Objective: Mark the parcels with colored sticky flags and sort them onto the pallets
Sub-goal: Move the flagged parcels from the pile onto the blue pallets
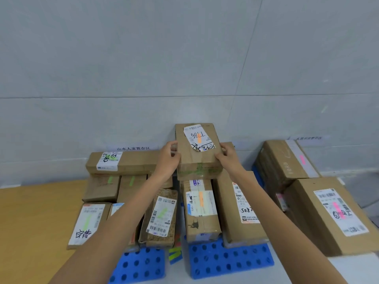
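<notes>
I hold a small brown cardboard parcel (pixel 198 158) above the back of the middle blue pallet (pixel 229 261). Its white label reads 7786 and carries an orange sticky flag (pixel 199 138). My left hand (pixel 169 158) grips its left edge and my right hand (pixel 228 155) grips its right edge. Under it lie parcels with orange flags (pixel 200 210). On the left blue pallet (pixel 141 265) sit several parcels with green flags (pixel 162 214). Two big boxes at the right (pixel 328 214) bear pink flags. A strip of coloured sticky flags (pixel 175 254) lies between the two blue pallets.
A grey tiled wall (pixel 184 68) stands right behind the pallets, with paper signs (pixel 133 148) stuck low on it. Yellow wooden floor (pixel 30 222) shows at the left, grey floor (pixel 352 271) at the lower right.
</notes>
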A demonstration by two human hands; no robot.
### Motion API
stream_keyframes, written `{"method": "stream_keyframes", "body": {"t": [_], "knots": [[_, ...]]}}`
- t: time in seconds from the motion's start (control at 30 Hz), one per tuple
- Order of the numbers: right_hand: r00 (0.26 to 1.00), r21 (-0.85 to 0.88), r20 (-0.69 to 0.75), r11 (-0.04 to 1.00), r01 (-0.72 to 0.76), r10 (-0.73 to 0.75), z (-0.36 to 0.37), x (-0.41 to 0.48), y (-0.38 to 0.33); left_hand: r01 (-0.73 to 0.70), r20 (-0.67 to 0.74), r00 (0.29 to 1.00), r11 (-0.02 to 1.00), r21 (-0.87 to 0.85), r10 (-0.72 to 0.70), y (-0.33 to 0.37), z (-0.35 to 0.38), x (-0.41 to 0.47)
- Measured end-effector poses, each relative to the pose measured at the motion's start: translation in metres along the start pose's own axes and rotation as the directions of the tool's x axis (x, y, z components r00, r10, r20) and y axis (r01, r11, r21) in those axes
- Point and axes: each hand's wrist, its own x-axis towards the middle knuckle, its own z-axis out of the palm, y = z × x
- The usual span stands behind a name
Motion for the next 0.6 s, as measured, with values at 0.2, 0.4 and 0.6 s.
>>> {"method": "stream_keyframes", "body": {"t": [0.2, 0.4, 0.6], "knots": [[1.0, -0.099, 0.003, 0.995, 0.016, -0.015, 0.002, 0.005, 0.001, 0.037, 0.096, 0.995, 0.999, 0.036, -0.04, -0.01, 0.003, 0.001], [0.994, -0.249, -0.06, 0.966, 0.069, -0.086, 0.002, -0.004, -0.005, 0.048, 0.119, 0.991, 0.997, 0.053, -0.054, -0.004, -0.006, -0.005], [0.951, -0.456, -0.032, 0.852, 0.259, -0.307, 0.023, -0.03, -0.036, -0.013, 0.101, 0.995, 0.995, 0.099, 0.003, -0.006, -0.055, -0.022]]}}
